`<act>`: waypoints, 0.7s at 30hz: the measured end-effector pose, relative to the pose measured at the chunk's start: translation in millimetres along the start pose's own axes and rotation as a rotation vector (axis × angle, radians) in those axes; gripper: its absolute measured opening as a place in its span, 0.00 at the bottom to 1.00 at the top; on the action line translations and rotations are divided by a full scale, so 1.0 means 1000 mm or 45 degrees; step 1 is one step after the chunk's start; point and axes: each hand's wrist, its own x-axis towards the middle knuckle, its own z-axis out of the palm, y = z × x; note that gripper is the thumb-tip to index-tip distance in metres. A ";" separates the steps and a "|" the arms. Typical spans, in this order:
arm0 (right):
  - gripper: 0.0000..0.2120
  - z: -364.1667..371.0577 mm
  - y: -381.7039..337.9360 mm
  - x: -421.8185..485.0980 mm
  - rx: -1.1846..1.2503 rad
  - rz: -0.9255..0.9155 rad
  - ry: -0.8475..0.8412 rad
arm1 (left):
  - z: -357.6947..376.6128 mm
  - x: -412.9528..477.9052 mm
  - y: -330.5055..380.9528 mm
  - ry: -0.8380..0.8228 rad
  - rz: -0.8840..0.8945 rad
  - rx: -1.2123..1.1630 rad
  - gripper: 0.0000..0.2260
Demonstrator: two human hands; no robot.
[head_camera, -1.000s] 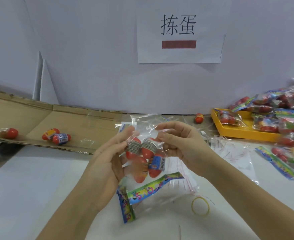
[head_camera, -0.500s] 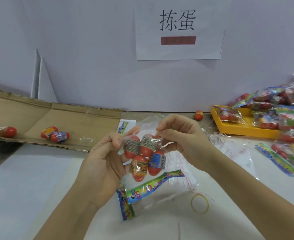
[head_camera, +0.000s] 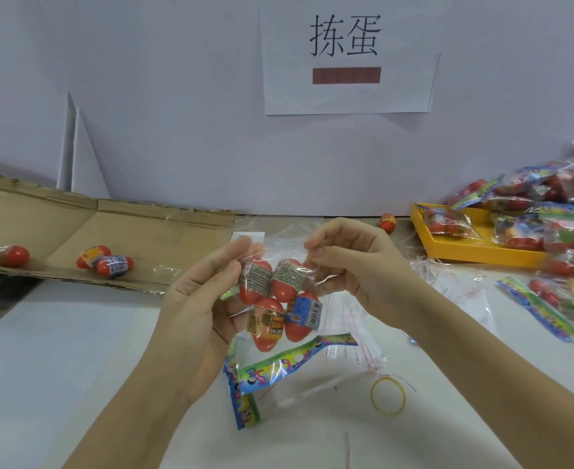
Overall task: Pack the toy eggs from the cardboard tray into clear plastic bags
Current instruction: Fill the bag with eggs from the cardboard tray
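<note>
A clear plastic bag (head_camera: 280, 257) hangs in mid-air over the table's middle, with several red toy eggs (head_camera: 280, 301) inside it. My left hand (head_camera: 194, 309) pinches the bag's top left corner and cups its side. My right hand (head_camera: 353, 262) pinches the top right corner. The flat cardboard tray (head_camera: 86, 228) at the left holds three loose red eggs: one (head_camera: 14, 256) at its far left and a pair (head_camera: 104, 262) near its middle.
Colourful header cards (head_camera: 279, 367) and empty clear bags lie under my hands, beside a yellow rubber band (head_camera: 388, 396). One loose egg (head_camera: 388, 221) sits near the wall. A yellow tray (head_camera: 465, 248) and a heap of packed bags (head_camera: 556, 225) fill the right.
Both hands have lifted the bag of eggs a little and drawn its top corners apart. The eggs have settled lower in the bag. The tray's eggs have not moved.
</note>
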 end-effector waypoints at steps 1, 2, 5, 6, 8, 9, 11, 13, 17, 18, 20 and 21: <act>0.17 0.000 0.000 0.000 0.014 0.000 -0.005 | 0.000 0.000 0.001 -0.020 -0.001 -0.009 0.13; 0.17 0.000 0.000 0.000 0.021 -0.003 -0.007 | 0.000 -0.001 0.002 -0.045 -0.006 -0.011 0.14; 0.17 -0.001 -0.001 0.000 -0.003 -0.021 -0.016 | 0.000 -0.001 0.003 -0.105 -0.029 0.004 0.15; 0.17 -0.002 -0.002 0.000 -0.006 -0.027 -0.022 | 0.001 -0.001 0.004 -0.114 -0.026 0.009 0.15; 0.16 -0.003 -0.002 0.000 0.004 -0.041 -0.022 | 0.002 -0.002 0.004 -0.105 -0.008 -0.006 0.13; 0.16 -0.003 -0.002 0.001 0.006 -0.047 -0.015 | 0.003 -0.003 0.004 -0.099 0.000 -0.024 0.12; 0.11 -0.004 -0.002 0.001 -0.018 -0.056 0.001 | 0.003 -0.003 0.005 -0.108 0.011 -0.048 0.11; 0.06 -0.006 -0.002 0.001 -0.049 -0.051 0.000 | 0.001 -0.003 0.006 -0.139 0.003 -0.045 0.12; 0.05 -0.012 -0.007 0.001 -0.087 -0.043 -0.039 | -0.001 -0.002 0.005 -0.223 -0.024 -0.024 0.13; 0.05 -0.013 -0.008 0.001 -0.091 -0.045 -0.059 | -0.002 -0.002 0.005 -0.244 -0.023 -0.021 0.13; 0.07 -0.014 -0.009 0.001 -0.086 -0.053 -0.091 | -0.004 -0.002 0.006 -0.295 -0.024 -0.014 0.14; 0.11 -0.015 -0.010 0.001 -0.079 -0.057 -0.100 | -0.004 -0.002 0.006 -0.326 -0.023 -0.015 0.14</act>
